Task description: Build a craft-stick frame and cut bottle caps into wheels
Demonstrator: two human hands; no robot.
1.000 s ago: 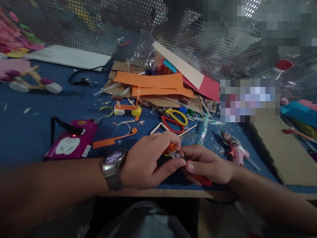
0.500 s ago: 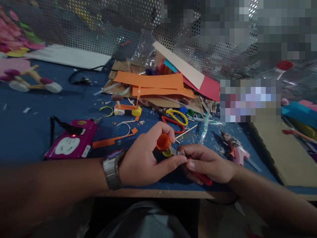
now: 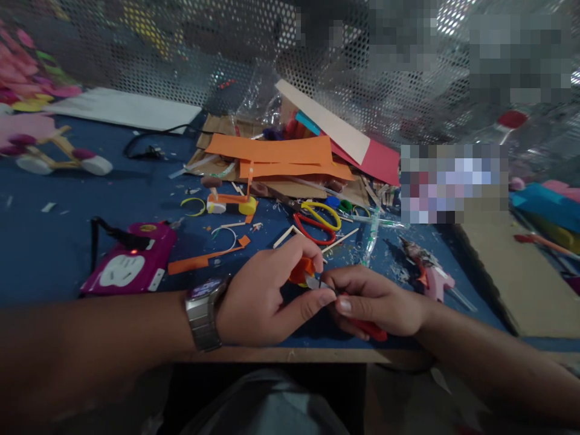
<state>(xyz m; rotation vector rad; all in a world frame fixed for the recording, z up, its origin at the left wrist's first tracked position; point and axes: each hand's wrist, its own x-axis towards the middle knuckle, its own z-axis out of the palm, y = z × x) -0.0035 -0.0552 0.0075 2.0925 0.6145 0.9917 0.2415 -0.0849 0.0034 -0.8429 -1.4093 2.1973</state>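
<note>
My left hand (image 3: 265, 293), with a metal watch (image 3: 205, 309) on the wrist, pinches a small orange bottle cap (image 3: 302, 269) between thumb and fingers just above the blue table top (image 3: 54, 241). My right hand (image 3: 376, 299) grips a red-handled cutter (image 3: 369, 328); its metal tip (image 3: 313, 282) touches the cap's edge. Both hands meet near the table's front edge.
Orange paper strips (image 3: 272, 151), cardboard and red and white sheets pile up behind. Red and yellow scissors (image 3: 317, 220), sticks and scraps lie beyond the hands. A pink power strip (image 3: 131, 266) sits at left, a pink glue gun (image 3: 432, 275) at right. A perforated metal screen (image 3: 181, 54) backs the table.
My left hand turned the orange cap: half a second ago its open side faced up, now my fingers cover more of it. The cutter tip stays against it.
</note>
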